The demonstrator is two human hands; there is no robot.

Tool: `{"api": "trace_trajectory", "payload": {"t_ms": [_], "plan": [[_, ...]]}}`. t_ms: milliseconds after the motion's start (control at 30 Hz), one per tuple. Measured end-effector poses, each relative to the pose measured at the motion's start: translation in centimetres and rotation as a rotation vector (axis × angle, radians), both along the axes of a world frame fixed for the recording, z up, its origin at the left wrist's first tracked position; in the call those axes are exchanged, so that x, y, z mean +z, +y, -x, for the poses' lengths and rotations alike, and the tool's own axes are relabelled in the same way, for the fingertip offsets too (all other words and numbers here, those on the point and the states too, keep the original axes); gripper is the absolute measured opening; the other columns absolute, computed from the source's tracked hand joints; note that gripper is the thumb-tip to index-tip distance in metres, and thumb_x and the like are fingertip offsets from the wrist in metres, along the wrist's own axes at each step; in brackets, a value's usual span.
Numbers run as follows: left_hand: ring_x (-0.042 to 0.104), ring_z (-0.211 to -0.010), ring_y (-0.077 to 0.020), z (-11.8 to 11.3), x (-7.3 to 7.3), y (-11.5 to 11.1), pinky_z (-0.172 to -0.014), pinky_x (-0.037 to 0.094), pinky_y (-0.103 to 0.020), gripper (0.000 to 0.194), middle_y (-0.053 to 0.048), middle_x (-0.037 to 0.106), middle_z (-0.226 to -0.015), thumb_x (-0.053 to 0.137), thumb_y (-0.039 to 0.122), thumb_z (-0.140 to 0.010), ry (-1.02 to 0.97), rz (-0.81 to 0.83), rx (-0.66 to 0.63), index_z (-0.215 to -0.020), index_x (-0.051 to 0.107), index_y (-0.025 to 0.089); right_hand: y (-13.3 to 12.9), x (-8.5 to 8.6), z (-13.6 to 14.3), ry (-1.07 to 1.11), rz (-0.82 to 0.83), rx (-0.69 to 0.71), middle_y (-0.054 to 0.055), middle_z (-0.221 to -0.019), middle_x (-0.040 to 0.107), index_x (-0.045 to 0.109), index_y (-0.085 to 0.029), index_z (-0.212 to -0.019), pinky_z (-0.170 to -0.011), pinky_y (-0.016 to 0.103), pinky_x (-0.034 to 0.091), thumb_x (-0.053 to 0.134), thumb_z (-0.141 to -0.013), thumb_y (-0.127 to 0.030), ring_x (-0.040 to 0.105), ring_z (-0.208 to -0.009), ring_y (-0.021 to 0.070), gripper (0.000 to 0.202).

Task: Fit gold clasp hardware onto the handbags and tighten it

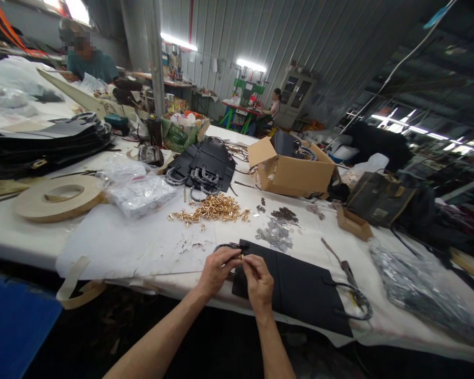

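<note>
Both hands meet over the left end of a black bag panel (296, 281) at the table's front edge. My left hand (218, 269) and my right hand (258, 281) pinch a small gold metal piece (240, 257) between their fingertips. Braided handles are attached to the panel, one at its right end (365, 305). Beyond my hands lies a pile of gold metal pieces (217, 208). To its right are flat silver pieces (274, 234) and a small heap of dark pieces (285, 215).
Stacked black panels (209, 163), an open cardboard box (296, 173), a tape roll (59, 197) and a plastic bag of parts (136, 189) stand farther back. At right lies another plastic bag (422, 289). A person (90, 60) sits at the back left, another near a green machine.
</note>
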State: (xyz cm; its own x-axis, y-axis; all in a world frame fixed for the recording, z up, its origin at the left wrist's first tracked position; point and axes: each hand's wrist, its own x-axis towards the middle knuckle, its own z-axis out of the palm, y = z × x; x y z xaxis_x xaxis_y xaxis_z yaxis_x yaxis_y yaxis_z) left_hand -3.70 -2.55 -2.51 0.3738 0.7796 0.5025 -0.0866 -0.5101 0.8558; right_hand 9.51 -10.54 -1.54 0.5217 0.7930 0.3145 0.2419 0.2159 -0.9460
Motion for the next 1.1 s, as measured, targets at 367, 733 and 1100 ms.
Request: {"api": "trace_trajectory", "payload": {"t_ms": [367, 733, 1100], "plan": [[0.071, -0.102, -0.0215, 0.0, -0.8, -0.4, -0.09, 0.059, -0.033, 0.027, -0.01, 0.074, -0.11, 0.061, 0.028, -0.1, 0.153, -0.093, -0.086, -0.125, 0.07, 0.022, 0.0, -0.7, -2.0, -0.203, 0.017, 0.065, 0.004, -0.094, 0.067, 0.072, -0.023, -0.093, -0.084, 0.032, 0.052, 0.069, -0.093, -0.031, 0.065, -0.091, 0.0209, 0.008], [0.07, -0.06, -0.0145, -0.2, -0.8, -0.7, -0.061, 0.058, -0.025, 0.03, -0.006, 0.073, -0.09, 0.052, 0.034, -0.101, 0.155, 0.258, -0.251, -0.12, 0.069, 0.018, -0.4, -0.9, -2.2, -0.276, -0.023, 0.077, 0.003, -0.092, 0.065, 0.067, -0.023, -0.089, -0.079, 0.03, 0.052, 0.066, -0.096, -0.026, 0.064, -0.088, 0.0192, 0.007], [0.068, -0.06, -0.0158, -0.1, 0.3, -0.6, -0.06, 0.059, -0.027, 0.035, -0.005, 0.07, -0.081, 0.055, 0.044, -0.1, 0.12, 0.346, -0.248, -0.117, 0.072, 0.017, -0.5, -0.2, -1.9, -0.226, -0.028, 0.074, 0.005, -0.098, 0.067, 0.071, -0.024, -0.097, -0.082, 0.03, 0.054, 0.066, -0.097, -0.03, 0.066, -0.092, 0.0198, 0.008]]}}
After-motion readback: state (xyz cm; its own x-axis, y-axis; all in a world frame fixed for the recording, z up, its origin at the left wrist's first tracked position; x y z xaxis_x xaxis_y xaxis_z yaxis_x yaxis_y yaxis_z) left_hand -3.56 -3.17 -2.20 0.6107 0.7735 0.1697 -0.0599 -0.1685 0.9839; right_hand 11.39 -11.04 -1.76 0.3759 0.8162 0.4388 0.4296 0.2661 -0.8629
